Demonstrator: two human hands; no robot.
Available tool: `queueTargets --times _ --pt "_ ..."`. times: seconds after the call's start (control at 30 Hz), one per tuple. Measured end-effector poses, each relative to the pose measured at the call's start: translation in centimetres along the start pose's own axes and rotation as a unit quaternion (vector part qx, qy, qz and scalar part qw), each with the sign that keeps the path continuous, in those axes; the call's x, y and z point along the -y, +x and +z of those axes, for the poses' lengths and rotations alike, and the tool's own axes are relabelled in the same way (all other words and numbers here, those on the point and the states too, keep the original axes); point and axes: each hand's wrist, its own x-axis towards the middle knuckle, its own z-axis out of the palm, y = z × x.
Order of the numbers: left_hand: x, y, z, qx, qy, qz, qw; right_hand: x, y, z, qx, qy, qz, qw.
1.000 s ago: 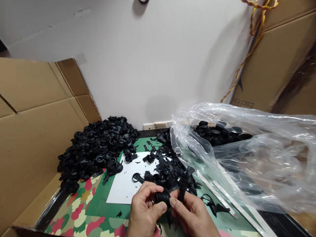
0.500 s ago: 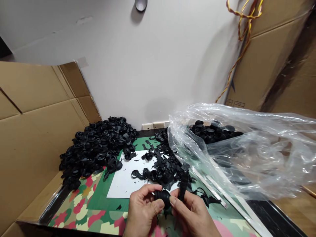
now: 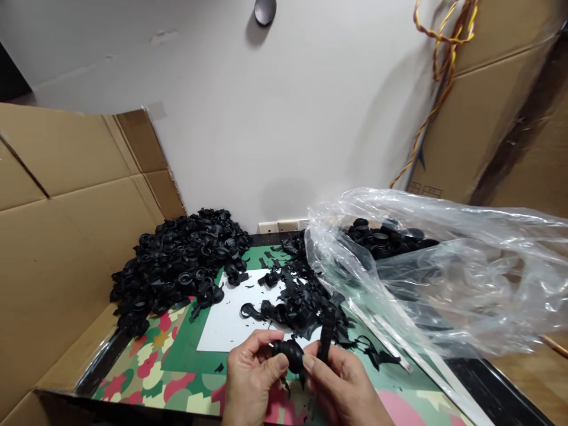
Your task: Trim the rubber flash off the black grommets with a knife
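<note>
My left hand [image 3: 254, 378] is closed on a black ribbed rubber bellows part [image 3: 293, 356], gripping it between thumb and fingers. It lies on its side, its rounded end facing my right hand [image 3: 339, 378]. The right thumb tip presses at that rounded end. A dark flat bar [image 3: 327, 332], perhaps a tool's handle, sticks up from between the closed fingers of this hand; its lower end is hidden. Ragged black bits hang under the part. Just beyond the hands, loose black rubber pieces [image 3: 284, 313] and scraps lie on a white sheet [image 3: 213, 338].
A large pile of black rubber parts [image 3: 177, 260] leans by a cardboard flap [image 3: 84, 248] on the left. A clear plastic bag [image 3: 465, 278] with more black parts [image 3: 381, 238] spreads over the right side. White strips [image 3: 426, 349] lie beside a green mat [image 3: 181, 355].
The bellows part has turned and tipped slightly, so more of its rounded end shows. Both hands have shifted a little to the left in the picture; the view itself has moved slightly.
</note>
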Motion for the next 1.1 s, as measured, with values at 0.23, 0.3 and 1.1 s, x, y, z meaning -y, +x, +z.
queueTargets --times 0.23,0.3,1.1 --pt "-0.6 0.4 -0.3 -0.001 0.047 0.067 0.997 -0.3 0.3 0.3 -0.004 -0.010 0.001 1.000" --pt "-0.7 0.7 -0.5 0.020 0.074 0.075 0.994 -0.4 0.5 0.2 0.006 -0.018 0.014 1.000" --pt "-1.0 2.0 -0.3 0.044 0.184 0.126 0.974 -0.4 0.7 -1.3 -0.149 0.019 -0.150 0.977"
